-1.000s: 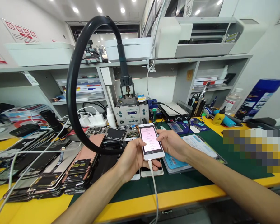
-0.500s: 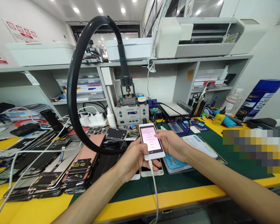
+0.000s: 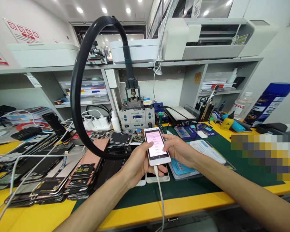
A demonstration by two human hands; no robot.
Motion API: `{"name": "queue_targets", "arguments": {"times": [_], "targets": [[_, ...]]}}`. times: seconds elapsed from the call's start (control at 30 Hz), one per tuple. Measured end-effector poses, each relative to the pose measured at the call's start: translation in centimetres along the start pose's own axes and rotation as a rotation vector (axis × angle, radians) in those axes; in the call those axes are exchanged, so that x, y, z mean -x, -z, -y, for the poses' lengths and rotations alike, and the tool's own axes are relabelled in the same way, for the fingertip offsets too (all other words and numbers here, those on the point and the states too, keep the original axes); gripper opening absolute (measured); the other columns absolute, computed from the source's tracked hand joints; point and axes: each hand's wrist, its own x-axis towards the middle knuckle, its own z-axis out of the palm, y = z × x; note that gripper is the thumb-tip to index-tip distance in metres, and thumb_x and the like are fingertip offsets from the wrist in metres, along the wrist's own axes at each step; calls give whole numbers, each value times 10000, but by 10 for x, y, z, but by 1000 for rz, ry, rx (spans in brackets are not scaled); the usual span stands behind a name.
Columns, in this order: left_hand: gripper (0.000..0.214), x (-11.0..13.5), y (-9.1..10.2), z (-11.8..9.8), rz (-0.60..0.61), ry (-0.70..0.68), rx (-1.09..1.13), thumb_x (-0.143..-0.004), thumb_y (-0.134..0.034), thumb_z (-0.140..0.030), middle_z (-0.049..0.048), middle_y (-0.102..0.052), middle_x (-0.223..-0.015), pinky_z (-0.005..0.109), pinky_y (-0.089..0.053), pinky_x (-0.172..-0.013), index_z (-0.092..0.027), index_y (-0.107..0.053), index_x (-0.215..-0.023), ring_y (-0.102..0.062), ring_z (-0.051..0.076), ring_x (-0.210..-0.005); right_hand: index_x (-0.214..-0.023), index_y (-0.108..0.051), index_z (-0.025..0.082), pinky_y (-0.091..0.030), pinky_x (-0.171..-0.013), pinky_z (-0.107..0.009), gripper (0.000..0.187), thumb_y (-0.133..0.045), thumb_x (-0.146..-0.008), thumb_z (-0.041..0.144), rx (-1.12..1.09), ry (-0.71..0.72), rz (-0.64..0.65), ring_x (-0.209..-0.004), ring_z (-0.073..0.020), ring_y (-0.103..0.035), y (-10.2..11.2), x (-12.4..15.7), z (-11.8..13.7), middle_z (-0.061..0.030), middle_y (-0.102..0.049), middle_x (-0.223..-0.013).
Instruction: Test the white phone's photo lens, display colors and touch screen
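A white smartphone (image 3: 157,158) with a lit pinkish-white screen is held up over the bench, tilted toward me. A white charging cable (image 3: 160,190) runs from its bottom edge down past the bench front. My left hand (image 3: 140,162) is closed around the phone's left side, its thumb on the screen and fingertips showing below the phone. From the right, my right hand (image 3: 177,148) grips the other edge, with its thumb over the lower right of the screen. Beneath the hands lies another phone (image 3: 151,178), partly covered.
Stacked phone screens and parts (image 3: 82,174) fill the left side. A hot-air station (image 3: 135,118) stands behind, its black hose (image 3: 74,83) looping close to my left hand. Plastic cases (image 3: 183,170) lie at right on the green mat (image 3: 246,167); a yellow bottle (image 3: 227,122) stands farther off.
My left thumb has moved up the screen from near its bottom edge. My right thumb has shifted lower on the screen. The phone stays in both hands.
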Motion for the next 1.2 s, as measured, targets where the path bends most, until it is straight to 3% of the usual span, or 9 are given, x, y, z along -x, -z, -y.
{"name": "queue_targets", "arguments": {"times": [0.13, 0.23, 0.3, 0.53, 0.7, 0.97, 1.2], "targets": [[480, 0, 1, 1, -11, -7, -26, -909, -460, -339, 156, -705, -884, 380, -576, -561, -132, -378, -1334, -700, 258, -615, -1150, -632, 145, -476, -605, -281, 531, -562, -632, 53, -13, 5, -6, -782, -200, -661, 0, -1, 0, -79, -731, -968], [568, 2, -1, -1, -8, -14, -38, -785, -494, -152, 116, -700, -857, 374, -575, -575, -152, -353, -1335, -704, 256, -623, -1159, -625, 152, -482, -642, -295, 535, -574, -636, 51, -19, -5, 20, -838, -217, -664, 2, -1, 0, -82, -725, -997], [599, 3, -2, -3, -1, -18, -24, -716, -485, -114, 111, -694, -853, 370, -573, -578, -143, -373, -1303, -704, 257, -626, -1159, -622, 157, -479, -665, -292, 547, -588, -628, 33, -20, -4, 62, -876, -220, -659, 4, -1, 0, -82, -721, -1012], [380, 1, 1, -3, 15, 2, 62, -704, -439, -205, 161, -688, -815, 377, -565, -557, -79, -521, -1052, -694, 273, -593, -1156, -597, 176, -478, -710, -293, 607, -626, -582, -19, -17, 2, 189, -930, -227, -650, 5, 4, 5, -83, -712, -1042], [386, 3, 0, -5, 16, -3, 70, -696, -432, -212, 144, -683, -746, 371, -560, -553, -81, -521, -1048, -692, 273, -586, -1234, -536, 177, -480, -702, -300, 672, -664, -603, -15, 15, 22, 257, -881, -217, -655, 9, 5, 4, -92, -703, -1046], [381, 4, -1, -6, 5, 7, 75, -693, -428, -215, 146, -685, -753, 377, -560, -548, -79, -529, -1034, -691, 277, -580, -1279, -498, 190, -474, -746, -320, 713, -651, -616, -23, 0, 12, 248, -990, -244, -635, 8, 4, 3, -104, -677, -1141], [353, 1, 1, -4, 35, 4, 101, -684, -429, -225, 135, -676, -739, 379, -558, -536, -89, -518, -997, -691, 283, -571, -1200, -550, 202, -440, -660, -273, 631, -612, -610, -13, -50, -9, 209, -793, -184, -618, 2, 6, 5, -39, -685, -952]]}}
